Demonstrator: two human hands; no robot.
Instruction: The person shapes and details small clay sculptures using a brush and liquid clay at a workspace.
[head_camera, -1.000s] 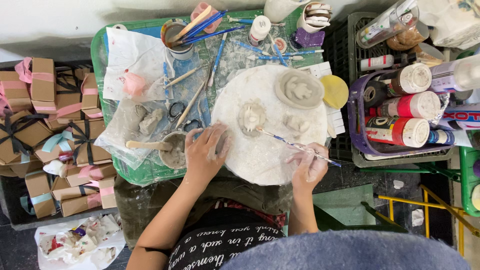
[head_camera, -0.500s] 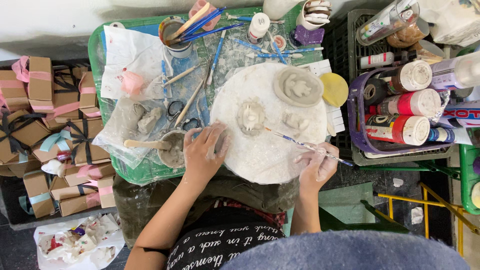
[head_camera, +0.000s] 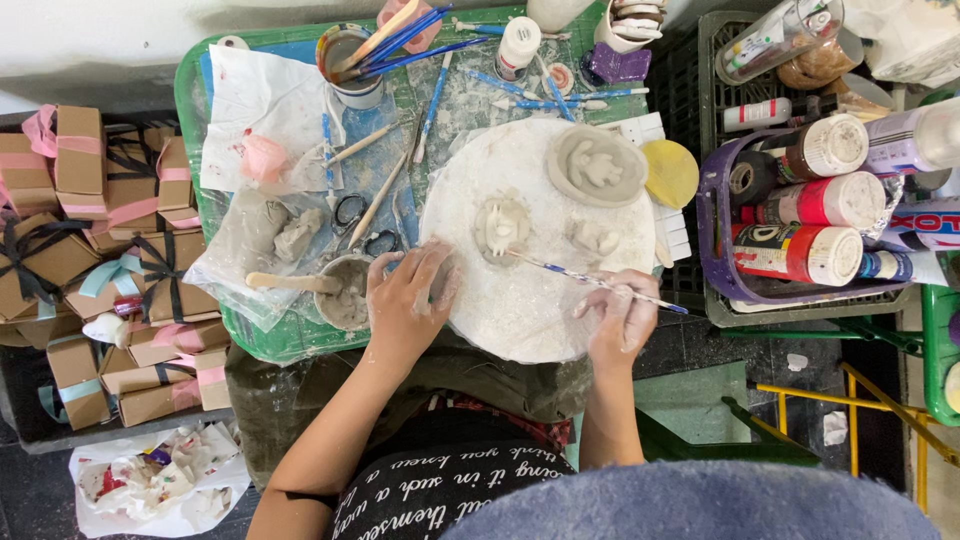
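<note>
While the left hand (head_camera: 408, 300) lay flat and open-fingered on the near left edge of the round white board (head_camera: 520, 300), steadying it beside the small bowl of wet clay (head_camera: 345, 292), the right hand (head_camera: 622, 318) at the board's near right edge was closed around a thin striped brush (head_camera: 590, 280). The brush slanted up and left, its tip touching the small clay figure (head_camera: 500, 226) at the middle of the board. The step in hand looked like brushing or smoothing that figure's surface; the next stroke would call for a light touch so soft detail is not dragged. A second small clay piece (head_camera: 595, 238) sat just right of it, and a clay dish with a relief shape (head_camera: 596, 166) lay at the board's far right edge, next to a yellow sponge (head_camera: 669, 172). Farther off, a cup of brushes (head_camera: 350, 60) stood near the far edge of the green desk (head_camera: 190, 150).
</note>
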